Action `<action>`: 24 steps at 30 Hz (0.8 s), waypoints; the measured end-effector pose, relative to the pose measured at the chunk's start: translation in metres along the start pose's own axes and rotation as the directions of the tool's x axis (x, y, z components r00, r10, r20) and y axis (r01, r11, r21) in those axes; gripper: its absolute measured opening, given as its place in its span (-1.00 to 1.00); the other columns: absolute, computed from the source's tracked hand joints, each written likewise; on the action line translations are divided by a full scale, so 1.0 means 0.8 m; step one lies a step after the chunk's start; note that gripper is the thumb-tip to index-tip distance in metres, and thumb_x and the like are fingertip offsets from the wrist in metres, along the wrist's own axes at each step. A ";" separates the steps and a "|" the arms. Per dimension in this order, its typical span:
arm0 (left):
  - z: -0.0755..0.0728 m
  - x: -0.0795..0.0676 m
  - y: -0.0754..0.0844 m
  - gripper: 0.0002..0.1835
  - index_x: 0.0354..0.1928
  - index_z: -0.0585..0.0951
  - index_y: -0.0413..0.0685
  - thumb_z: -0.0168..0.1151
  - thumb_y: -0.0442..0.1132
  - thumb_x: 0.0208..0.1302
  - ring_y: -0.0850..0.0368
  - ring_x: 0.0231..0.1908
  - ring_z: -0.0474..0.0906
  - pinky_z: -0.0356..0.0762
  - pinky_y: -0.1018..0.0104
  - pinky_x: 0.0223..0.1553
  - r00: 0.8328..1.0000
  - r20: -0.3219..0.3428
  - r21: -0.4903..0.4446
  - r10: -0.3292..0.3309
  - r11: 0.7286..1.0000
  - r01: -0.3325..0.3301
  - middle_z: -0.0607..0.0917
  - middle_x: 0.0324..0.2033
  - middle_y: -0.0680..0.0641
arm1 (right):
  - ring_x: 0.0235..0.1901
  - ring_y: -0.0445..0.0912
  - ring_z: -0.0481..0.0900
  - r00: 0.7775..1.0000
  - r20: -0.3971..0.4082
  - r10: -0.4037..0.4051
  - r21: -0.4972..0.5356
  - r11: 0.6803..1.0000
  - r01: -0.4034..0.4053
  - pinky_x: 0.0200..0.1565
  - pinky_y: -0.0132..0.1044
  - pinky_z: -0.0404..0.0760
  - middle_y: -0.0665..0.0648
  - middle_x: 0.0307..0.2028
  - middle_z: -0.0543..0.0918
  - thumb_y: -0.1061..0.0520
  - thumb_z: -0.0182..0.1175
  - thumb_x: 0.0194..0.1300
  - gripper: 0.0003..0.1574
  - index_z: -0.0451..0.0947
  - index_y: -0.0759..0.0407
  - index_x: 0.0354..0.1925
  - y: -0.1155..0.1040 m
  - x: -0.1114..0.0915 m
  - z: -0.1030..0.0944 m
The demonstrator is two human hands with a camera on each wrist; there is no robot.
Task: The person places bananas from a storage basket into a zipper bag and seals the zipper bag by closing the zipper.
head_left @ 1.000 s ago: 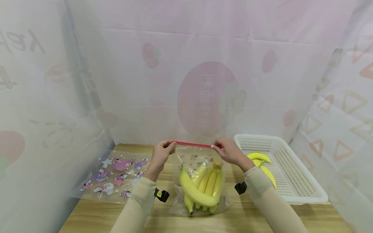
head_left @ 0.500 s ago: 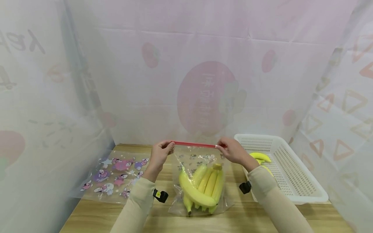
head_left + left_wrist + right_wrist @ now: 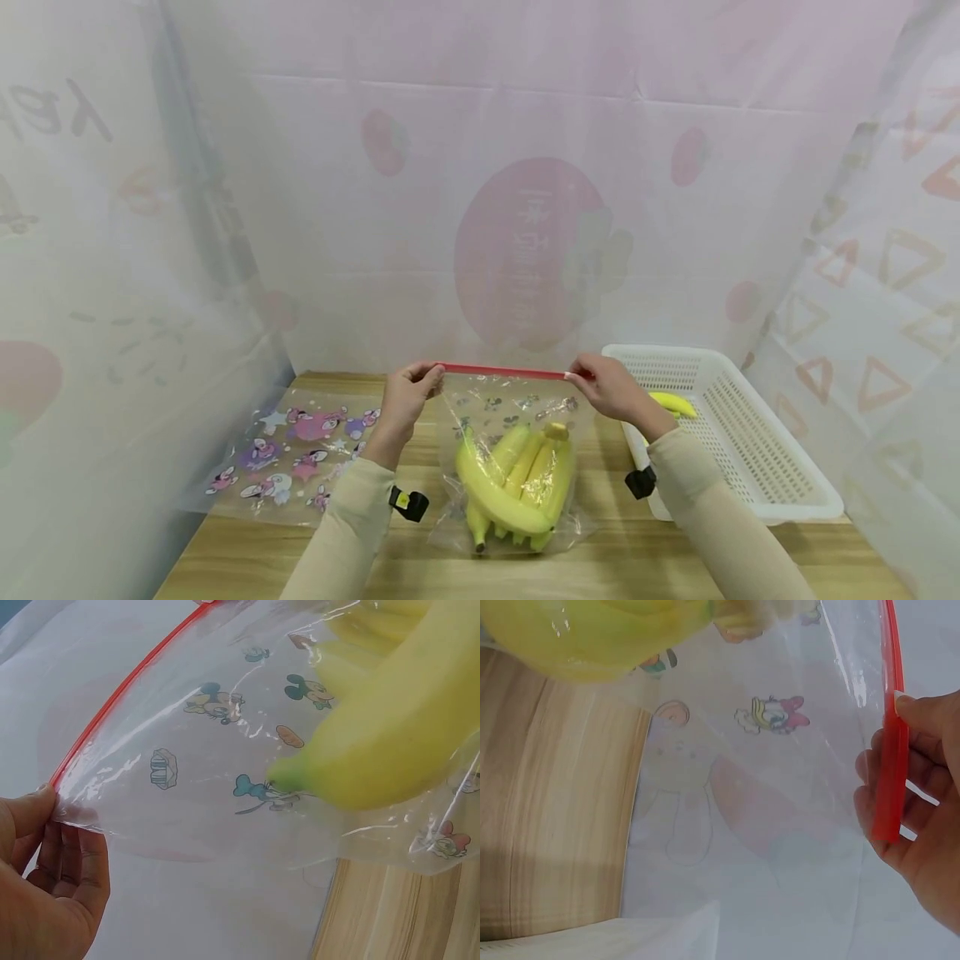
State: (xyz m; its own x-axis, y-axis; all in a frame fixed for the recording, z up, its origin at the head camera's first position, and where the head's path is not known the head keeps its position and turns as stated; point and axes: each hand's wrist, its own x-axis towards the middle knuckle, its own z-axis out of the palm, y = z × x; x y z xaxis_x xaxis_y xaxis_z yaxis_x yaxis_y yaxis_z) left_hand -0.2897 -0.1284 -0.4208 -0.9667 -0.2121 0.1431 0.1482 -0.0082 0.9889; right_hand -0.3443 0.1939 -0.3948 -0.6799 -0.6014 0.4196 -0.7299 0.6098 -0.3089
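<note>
While the left hand (image 3: pixel 405 406) pinches one end of the red strip (image 3: pixel 502 371), the right hand (image 3: pixel 609 388) grips it near the other end, so it's pulled pretty much straight across mid-frame. Right below hangs the see-through part of the clear bag (image 3: pixel 487 410), lower centre of the frame, with several bananas (image 3: pixel 506 496) inside. Over at lower right there's a white basket (image 3: pixel 787 437) with a yellow banana (image 3: pixel 677 404) partly showing, and a cartoon-print bag (image 3: pixel 300 454) lies flat at lower left on the wooden table (image 3: pixel 465 581).
</note>
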 end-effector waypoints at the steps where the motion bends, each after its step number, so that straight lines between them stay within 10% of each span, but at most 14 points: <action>1: 0.000 0.000 0.000 -0.75 -0.16 0.61 -0.37 0.20 -0.25 0.29 0.07 -0.33 0.54 0.59 0.25 -0.19 1.000 -0.001 0.003 0.000 1.000 0.000 0.62 -0.39 -0.04 | -0.41 -0.15 0.52 1.000 -0.001 0.003 -0.002 1.000 -0.003 -0.32 -0.16 0.54 0.00 -0.40 0.57 0.16 0.16 0.34 -0.91 0.55 0.17 -0.29 0.001 -0.001 -0.001; 24: -0.001 0.001 0.005 -0.73 -0.14 0.60 -0.41 0.20 -0.28 0.29 0.20 -0.38 0.54 0.58 0.43 -0.29 1.000 -0.029 -0.017 -0.008 1.000 0.007 0.62 -0.36 -0.10 | -0.53 -0.20 0.45 0.997 -0.074 -0.008 -0.029 1.000 0.006 -0.47 -0.28 0.49 -0.01 -0.49 0.53 0.23 0.19 0.29 -0.92 0.56 0.21 -0.36 0.038 -0.021 -0.015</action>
State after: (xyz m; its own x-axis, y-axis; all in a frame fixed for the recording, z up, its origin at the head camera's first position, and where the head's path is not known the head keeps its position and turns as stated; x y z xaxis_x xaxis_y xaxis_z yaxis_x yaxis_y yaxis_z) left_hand -0.2895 -0.1294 -0.4165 -0.9613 -0.2403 0.1344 0.1448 -0.0262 0.9891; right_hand -0.3540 0.2292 -0.4008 -0.6668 -0.5665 0.4843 -0.7318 0.6206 -0.2816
